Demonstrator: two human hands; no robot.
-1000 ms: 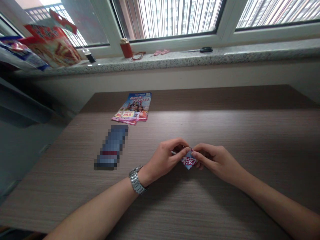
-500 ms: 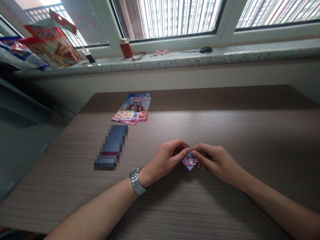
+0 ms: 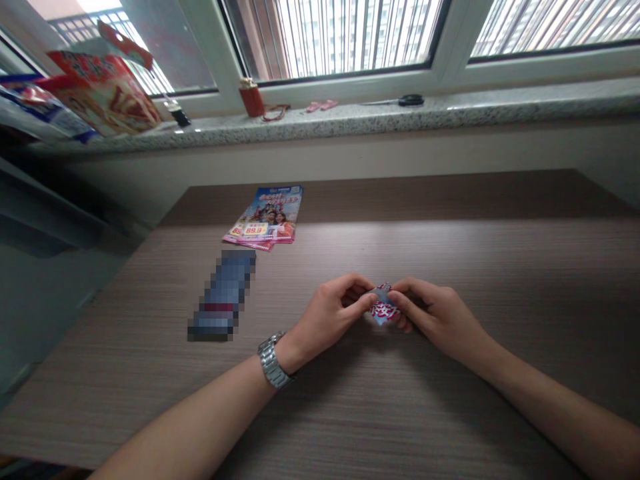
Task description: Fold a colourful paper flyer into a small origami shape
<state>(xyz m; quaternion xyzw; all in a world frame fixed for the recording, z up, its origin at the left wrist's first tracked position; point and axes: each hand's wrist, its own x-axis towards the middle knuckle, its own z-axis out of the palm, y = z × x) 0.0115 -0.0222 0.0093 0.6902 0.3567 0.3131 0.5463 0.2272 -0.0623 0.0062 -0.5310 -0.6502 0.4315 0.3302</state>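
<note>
A small folded paper (image 3: 383, 312), light blue with red and white print, is held between my two hands above the table. My left hand (image 3: 341, 308) pinches its left side with thumb and fingers; a silver watch (image 3: 273, 361) is on that wrist. My right hand (image 3: 434, 313) grips the paper's right side, its thumb on the near face and other fingers partly behind it. The fingertips hide the paper's side edges.
On the wooden table (image 3: 450, 260) lie a stack of colourful flyers (image 3: 270, 217) and a pixelated dark blue flat object (image 3: 223, 293). The stone windowsill (image 3: 350, 120) holds food packets (image 3: 110, 93), a red-brown bottle (image 3: 251, 99) and a black-handled tool (image 3: 411, 100).
Both hands have risen slightly with the paper. More of its upper part shows between the fingertips, and its top now looks spread rather than pinched together. The right hand has shifted slightly right.
</note>
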